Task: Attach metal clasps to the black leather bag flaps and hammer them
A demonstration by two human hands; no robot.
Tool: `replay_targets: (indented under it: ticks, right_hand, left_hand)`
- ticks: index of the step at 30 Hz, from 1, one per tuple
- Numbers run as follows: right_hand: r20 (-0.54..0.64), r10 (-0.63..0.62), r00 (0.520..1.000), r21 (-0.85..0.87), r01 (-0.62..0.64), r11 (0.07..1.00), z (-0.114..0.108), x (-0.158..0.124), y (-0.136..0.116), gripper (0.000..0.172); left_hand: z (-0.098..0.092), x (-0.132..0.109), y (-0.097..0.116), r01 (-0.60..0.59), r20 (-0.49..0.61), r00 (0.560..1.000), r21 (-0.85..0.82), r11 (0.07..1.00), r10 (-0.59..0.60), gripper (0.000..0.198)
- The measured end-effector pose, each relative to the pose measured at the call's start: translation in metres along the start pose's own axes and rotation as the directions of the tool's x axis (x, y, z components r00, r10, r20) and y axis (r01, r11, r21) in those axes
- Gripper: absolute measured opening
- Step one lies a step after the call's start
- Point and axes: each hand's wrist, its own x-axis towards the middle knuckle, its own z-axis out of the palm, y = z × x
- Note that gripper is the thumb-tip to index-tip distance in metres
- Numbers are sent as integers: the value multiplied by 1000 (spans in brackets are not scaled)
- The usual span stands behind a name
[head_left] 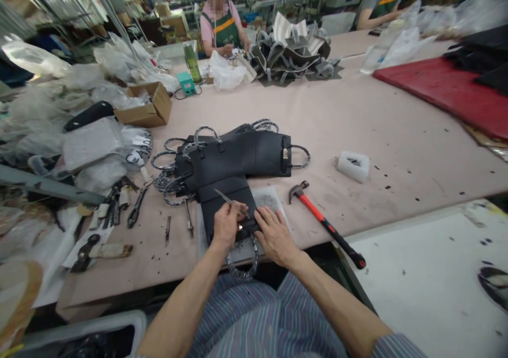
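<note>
My left hand (227,223) is closed around a thin, pointed metal tool (224,195), its tip aimed up and to the left. Beneath it lies a black leather-like bag panel (210,202) with a small metal fitting and a patterned rope handle (243,271) hanging toward my lap. Flat on the panel's right edge rests my right hand (275,235), fingers stretched out, thumb by the handle end. A pale board (273,196) shows under the panel. Just beyond, more black bag pieces (222,159) with rope handles lie stacked.
A claw hammer (325,223) with a red and black handle lies to the right, near a white block (353,166). Punches (168,231) and another hammer (85,252) are at left. A cardboard box (146,107), grey pieces (289,56) and a co-worker (222,25) are farther back.
</note>
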Motion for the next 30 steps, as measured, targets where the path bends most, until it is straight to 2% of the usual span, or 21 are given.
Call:
replay_targets:
  ticks: [2,4,6,8,9,10,12,14,16,17,19,23,26,28,30]
  right_hand:
    - [5,11,1000,19,-12,1000,-2,-1,2,56]
    - [6,26,1000,31,-26,999,-6,0,2,56]
    - [5,31,1000,38,-31,999,-8,1,1,56]
    - [0,27,1000,42,-27,999,-9,2,0,55]
    - [-4,28,1000,43,-27,999,-9,2,0,54]
    - [-8,29,1000,44,-29,999,-8,2,0,54]
    - [-10,29,1000,40,-29,999,-6,1,1,54]
    - [-10,23,1000,31,-23,999,-4,0,2,53]
    - [-19,10,1000,18,-9,1000,-2,-1,2,52]
    - [-25,2,1000,10,-2,1000,-1,-1,3,52]
    - [-40,-10,999,-4,10,1000,1,-1,4,51]
    - [-59,-16,998,-9,15,1000,7,-1,6,50]
    - [-54,-12,998,4,13,1000,8,-1,6,51]
    - [-52,-8,999,16,9,1000,8,-1,6,52]
    - [-49,-1,999,23,2,1000,6,-1,5,53]
  left_hand:
    - [-14,14,11,105,-86,989,-187,977,-123,47]
    - [-41,21,21,110,-113,985,-176,978,-131,51]
    - [-78,20,26,101,-195,976,17,995,-96,49]
    - [-119,11,26,149,-294,955,347,926,-44,44]
    - [-139,5,25,192,-319,948,530,826,-16,43]
    - [-157,-1,22,234,-328,945,689,685,7,43]
    - [-189,-13,15,309,-334,942,877,367,5,45]
    - [-213,-22,7,384,-380,923,914,135,-56,45]
    - [-229,-29,1,451,-446,887,892,22,-121,47]
    - [-234,-32,0,474,-470,872,881,-5,-135,49]
    - [-239,-38,-1,482,-482,871,876,-31,-97,52]
    - [-224,-38,2,366,-363,927,931,-13,98,44]
    - [-201,-22,3,273,-289,952,951,146,101,44]
    - [-185,-4,2,248,-269,962,927,281,37,43]
    - [-174,14,0,242,-247,968,896,372,-34,38]
